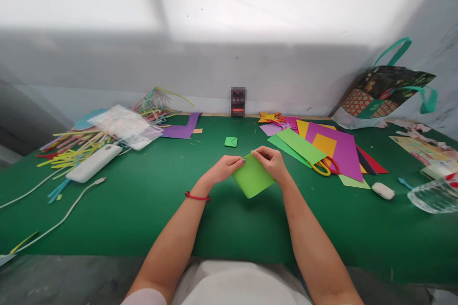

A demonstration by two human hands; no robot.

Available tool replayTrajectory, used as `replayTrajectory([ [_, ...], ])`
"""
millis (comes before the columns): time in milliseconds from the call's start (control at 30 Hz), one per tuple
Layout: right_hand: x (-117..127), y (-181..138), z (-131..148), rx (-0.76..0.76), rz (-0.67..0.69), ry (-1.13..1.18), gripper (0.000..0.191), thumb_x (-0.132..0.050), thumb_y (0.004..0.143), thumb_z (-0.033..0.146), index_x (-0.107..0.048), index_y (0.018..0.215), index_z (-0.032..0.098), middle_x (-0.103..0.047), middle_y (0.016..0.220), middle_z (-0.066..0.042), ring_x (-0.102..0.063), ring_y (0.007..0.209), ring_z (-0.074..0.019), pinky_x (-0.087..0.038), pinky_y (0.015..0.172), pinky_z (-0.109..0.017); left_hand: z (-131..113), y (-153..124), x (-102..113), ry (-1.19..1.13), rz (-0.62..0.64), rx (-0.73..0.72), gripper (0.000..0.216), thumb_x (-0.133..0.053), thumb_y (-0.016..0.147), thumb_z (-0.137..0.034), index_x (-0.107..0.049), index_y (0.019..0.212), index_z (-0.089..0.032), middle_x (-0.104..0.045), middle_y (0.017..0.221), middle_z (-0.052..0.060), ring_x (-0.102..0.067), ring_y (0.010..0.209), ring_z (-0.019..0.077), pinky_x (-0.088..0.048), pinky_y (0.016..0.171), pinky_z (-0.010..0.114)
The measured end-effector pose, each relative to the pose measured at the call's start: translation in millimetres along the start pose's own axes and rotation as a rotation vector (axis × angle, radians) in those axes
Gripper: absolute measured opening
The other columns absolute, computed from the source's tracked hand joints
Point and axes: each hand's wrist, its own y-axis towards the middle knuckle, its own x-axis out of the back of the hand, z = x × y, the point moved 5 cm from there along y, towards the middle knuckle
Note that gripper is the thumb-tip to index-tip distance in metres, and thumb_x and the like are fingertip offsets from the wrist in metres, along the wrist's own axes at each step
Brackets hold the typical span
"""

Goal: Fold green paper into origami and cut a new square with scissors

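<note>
A bright green sheet of paper (253, 178) is held up over the table, tilted, with one corner hanging toward me. My left hand (228, 167) pinches its upper left edge between thumb and fingers. On the upper right edge, close to the other hand, my right hand (271, 159) grips the same sheet. Whether the sheet is folded double I cannot tell. Just beyond my hands lies a small folded green paper piece (231, 142), flat on the green table (153, 219).
Coloured sheets (343, 152) lie at right with scissors (321, 167) partly under them. Further right are a white case (383, 190), a clear plastic bottle (438, 195) and a bag (379, 97). At left are paper strips (71, 145), a white power bank (93, 163) and a cable (71, 209).
</note>
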Motion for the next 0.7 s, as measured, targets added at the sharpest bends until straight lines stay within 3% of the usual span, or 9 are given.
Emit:
replayTrajectory([
  [700, -1.6, -0.3, 3.6, -0.085, 0.055, 0.099, 0.037, -0.06, 0.069, 0.055, -0.055, 0.061, 0.019, -0.047, 0.054, 0.002, -0.041, 0.049, -0.0106, -0.033, 0.046, -0.024, -1.7, -1.5, -0.7, -0.088, 0.032, 0.019, 0.048, -0.043, 0.076, -0.063, -0.041, 0.06, -0.017, -0.034, 0.06, -0.003, -0.031, 0.058, 0.0102, -0.027, 0.052, 0.024],
])
